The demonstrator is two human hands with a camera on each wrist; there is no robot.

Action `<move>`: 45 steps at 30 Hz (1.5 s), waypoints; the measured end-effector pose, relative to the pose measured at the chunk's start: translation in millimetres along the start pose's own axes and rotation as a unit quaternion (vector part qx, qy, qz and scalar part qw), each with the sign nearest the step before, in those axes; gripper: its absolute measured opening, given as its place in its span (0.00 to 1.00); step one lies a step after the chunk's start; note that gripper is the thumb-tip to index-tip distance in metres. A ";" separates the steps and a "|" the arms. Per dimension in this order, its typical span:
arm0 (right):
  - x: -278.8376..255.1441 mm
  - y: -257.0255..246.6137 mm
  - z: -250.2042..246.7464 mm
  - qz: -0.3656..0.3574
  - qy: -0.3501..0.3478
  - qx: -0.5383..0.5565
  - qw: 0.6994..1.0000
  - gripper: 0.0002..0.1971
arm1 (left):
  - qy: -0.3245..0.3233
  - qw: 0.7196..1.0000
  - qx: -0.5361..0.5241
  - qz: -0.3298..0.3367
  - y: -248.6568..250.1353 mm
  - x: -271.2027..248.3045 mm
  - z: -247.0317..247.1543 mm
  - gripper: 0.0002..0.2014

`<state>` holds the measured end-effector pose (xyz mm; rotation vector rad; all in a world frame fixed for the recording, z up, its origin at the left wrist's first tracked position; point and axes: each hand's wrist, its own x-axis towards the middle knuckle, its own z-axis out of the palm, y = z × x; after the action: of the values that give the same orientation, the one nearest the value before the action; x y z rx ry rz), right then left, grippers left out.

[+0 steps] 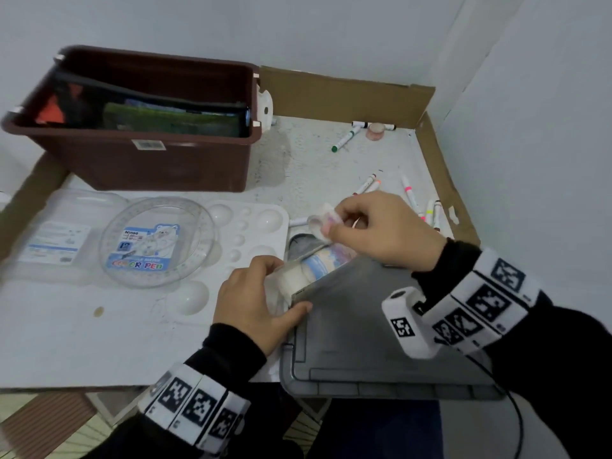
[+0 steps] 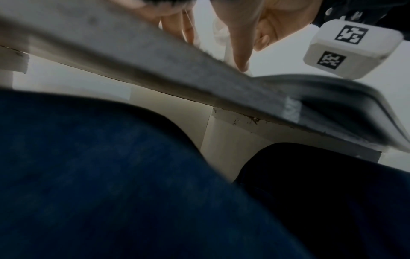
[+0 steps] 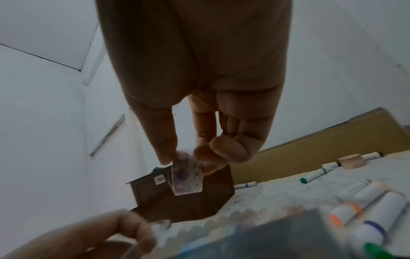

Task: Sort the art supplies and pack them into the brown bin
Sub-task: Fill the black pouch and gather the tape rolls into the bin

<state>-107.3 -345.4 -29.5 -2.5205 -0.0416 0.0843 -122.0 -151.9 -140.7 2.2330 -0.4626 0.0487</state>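
Observation:
The brown bin [image 1: 149,160] stands at the back left with a black pouch and flat packs inside; it shows behind my fingers as the brown bin [image 3: 182,201]. My right hand [image 1: 331,223] pinches a small patterned tape roll [image 1: 318,221] between thumb and fingertips, just above the pouch mouth. The right wrist view shows the same tape roll [image 3: 187,175] under my right hand [image 3: 184,159]. My left hand [image 1: 291,286] grips the white end of a stack of tape rolls [image 1: 318,263] that lies in the open mouth of a grey pouch [image 1: 364,326], thumb on the pouch edge.
A white paint palette [image 1: 261,220], a clear round marker case [image 1: 155,240] and a clear box [image 1: 56,240] lie left of my hands. Loose markers [image 1: 410,193], a green marker [image 1: 344,140] and a pink roll [image 1: 376,130] lie at the right. Cardboard walls [image 1: 347,94] edge the table.

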 end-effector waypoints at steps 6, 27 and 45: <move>-15.9 -9.1 32.6 0.020 -0.021 0.035 0.999 0.11 | -0.013 1.000 0.008 -0.014 2.0 0.0 -0.6 0.31; -13.3 -4.2 61.0 0.046 0.002 -0.022 0.999 0.16 | -0.012 1.000 0.006 -0.028 4.8 0.3 -2.5 0.32; 81.7 70.3 -6.1 0.140 0.091 -0.065 0.984 0.11 | -0.025 0.999 0.011 -0.017 1.4 1.6 -4.2 0.31</move>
<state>-24.6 -402.1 -69.5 -2.6384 0.3950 -0.0382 -120.5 -150.0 -136.7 2.2684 -0.4520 -0.0195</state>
